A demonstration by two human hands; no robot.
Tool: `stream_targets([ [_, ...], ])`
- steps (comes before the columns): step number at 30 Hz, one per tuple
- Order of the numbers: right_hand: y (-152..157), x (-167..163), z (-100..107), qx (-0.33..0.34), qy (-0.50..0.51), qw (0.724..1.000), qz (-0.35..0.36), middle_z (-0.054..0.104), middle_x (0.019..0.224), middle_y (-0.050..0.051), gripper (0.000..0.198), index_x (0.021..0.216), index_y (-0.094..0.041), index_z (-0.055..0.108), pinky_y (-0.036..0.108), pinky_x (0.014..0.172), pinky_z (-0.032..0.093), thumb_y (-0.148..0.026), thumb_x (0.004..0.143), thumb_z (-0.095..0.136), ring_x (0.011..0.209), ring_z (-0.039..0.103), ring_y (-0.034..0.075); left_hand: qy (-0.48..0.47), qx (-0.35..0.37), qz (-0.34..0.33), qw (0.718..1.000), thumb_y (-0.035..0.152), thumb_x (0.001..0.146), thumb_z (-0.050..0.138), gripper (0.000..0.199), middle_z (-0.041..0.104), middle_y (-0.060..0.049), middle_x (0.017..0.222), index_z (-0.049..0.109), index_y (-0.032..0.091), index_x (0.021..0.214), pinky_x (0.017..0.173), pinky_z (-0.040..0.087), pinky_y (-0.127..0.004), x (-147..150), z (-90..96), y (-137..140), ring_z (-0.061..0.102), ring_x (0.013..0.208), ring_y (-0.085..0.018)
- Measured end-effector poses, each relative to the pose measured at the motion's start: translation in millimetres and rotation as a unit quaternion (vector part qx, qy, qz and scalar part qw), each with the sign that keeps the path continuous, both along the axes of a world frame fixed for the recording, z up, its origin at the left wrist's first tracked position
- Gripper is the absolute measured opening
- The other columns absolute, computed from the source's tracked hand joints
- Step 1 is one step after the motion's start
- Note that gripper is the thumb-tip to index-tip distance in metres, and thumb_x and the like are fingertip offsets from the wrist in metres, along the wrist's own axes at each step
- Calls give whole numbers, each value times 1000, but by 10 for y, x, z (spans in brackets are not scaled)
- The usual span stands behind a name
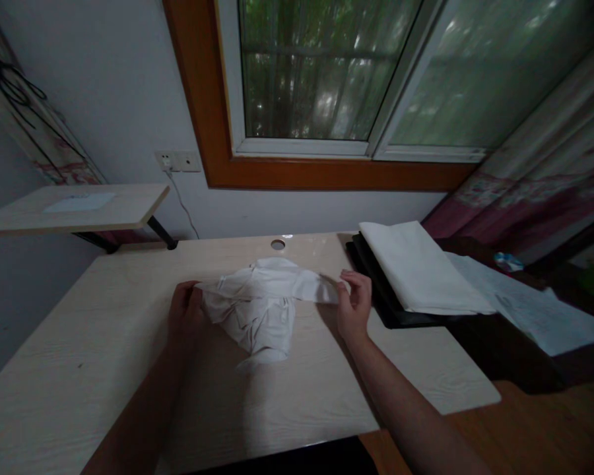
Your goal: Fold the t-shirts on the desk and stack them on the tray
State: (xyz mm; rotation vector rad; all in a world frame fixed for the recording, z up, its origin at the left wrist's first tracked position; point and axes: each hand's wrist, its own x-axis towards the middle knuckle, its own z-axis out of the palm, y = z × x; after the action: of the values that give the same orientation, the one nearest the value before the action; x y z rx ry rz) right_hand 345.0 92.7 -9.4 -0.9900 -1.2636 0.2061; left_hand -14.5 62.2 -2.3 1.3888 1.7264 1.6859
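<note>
A crumpled piece of white fabric point(260, 300), with gathered folds and a narrow band along its upper side, lies over the middle of the desk. My left hand point(187, 310) pinches its left end. At the other side, my right hand point(354, 303) grips the end of the band between thumb and fingers. The fabric stretches between both hands, and its loose lower part bunches on the desktop. I cannot tell what kind of garment or cloth it is.
The pale wooden desk point(103, 343) has a round cable hole point(278, 245) near its back edge. A folded white cloth point(416, 270) rests on a black flat item point(393, 320) at right. A small raised shelf point(129, 201) stands back left. Beyond is a window point(321, 72).
</note>
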Motion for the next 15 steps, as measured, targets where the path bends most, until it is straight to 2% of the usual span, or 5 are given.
stream_targets([
  [2, -40, -52, -3, 4, -86, 995, 51, 62, 105, 7, 17, 102, -25, 68, 48, 99, 48, -15, 91, 58, 106, 59, 24, 0, -23, -33, 999, 43, 92, 56, 22, 60, 0, 83, 61, 22, 95, 65, 45, -27, 17, 16, -30, 54, 73, -17],
  [4, -76, -138, -2, -5, -168, 978, 120, 65, 106, 7, 22, 108, -27, 69, 47, 96, 51, -16, 91, 60, 107, 61, 25, -5, -38, -65, 997, 44, 91, 56, 22, 60, 0, 80, 62, 22, 94, 62, 44, -27, 31, 35, -58, 53, 71, -17],
  [7, -100, -282, -8, -54, -276, 937, 207, 60, 132, 10, 39, 130, -30, 62, 49, 103, 50, -22, 92, 64, 123, 57, 27, -18, -51, -105, 993, 44, 90, 57, 22, 60, 0, 79, 61, 22, 90, 63, 43, -26, 43, 61, -88, 54, 72, -17],
  [10, -64, -358, -64, -97, -332, 912, 221, 53, 144, 13, 52, 142, -29, 53, 50, 107, 48, -29, 92, 67, 131, 53, 28, -91, -76, -144, 983, 47, 89, 57, 25, 54, 3, 71, 59, 22, 87, 54, 39, -25, 37, 81, -98, 48, 60, -14],
  [15, 21, -291, -177, -131, -324, 916, 199, 69, 102, 7, 21, 115, -27, 70, 39, 88, 55, -30, 100, 56, 98, 66, 23, -217, -90, -180, 955, 49, 89, 58, 27, 51, 4, 69, 54, 23, 89, 49, 37, -24, -47, 163, -97, 45, 55, -13],
])
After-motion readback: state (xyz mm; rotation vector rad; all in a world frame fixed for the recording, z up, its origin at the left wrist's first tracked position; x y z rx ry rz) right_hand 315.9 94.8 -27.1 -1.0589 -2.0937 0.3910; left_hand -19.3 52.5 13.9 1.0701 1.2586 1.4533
